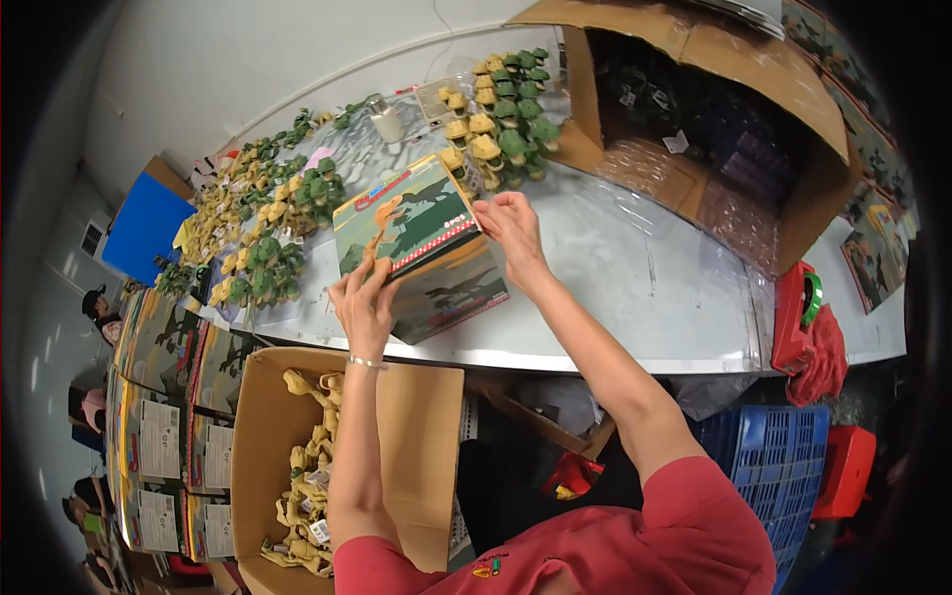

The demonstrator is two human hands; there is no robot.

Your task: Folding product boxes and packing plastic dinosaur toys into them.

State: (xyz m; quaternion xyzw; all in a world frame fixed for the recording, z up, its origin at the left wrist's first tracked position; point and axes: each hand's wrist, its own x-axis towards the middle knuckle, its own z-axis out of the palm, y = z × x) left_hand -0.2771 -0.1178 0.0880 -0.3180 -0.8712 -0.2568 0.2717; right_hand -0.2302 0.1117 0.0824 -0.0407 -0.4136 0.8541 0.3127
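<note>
Touching a printed cardboard box (451,293) with both hands, upright on the pale table (645,288) directly between them. Bending the fingers of left hand (363,309) over the near left edge of its top, covering a bit of the printing; impossible to tell a firm grip from a light touch. Gathering the fingertips of right hand (513,236) at the right edge of the same top — pinching or merely pressing, impossible to tell at this scale. Partly hidden behind the box, just beyond right hand: rows of yellow and green figures (513,114). Heaped past left hand, overlapping too much to count: similar figures (243,213). Below left hand, half masked by its forearm: an open carton (260,397) with tan figures (307,466) tangled inside. Well to the right of right hand: a large carton (734,45), dim within, glossy with clear wrapping (650,164) — dark contents hard to make out. Farther below right hand, partly covered by a red sleeve (714,526): a blue plastic crate (788,446).
</note>
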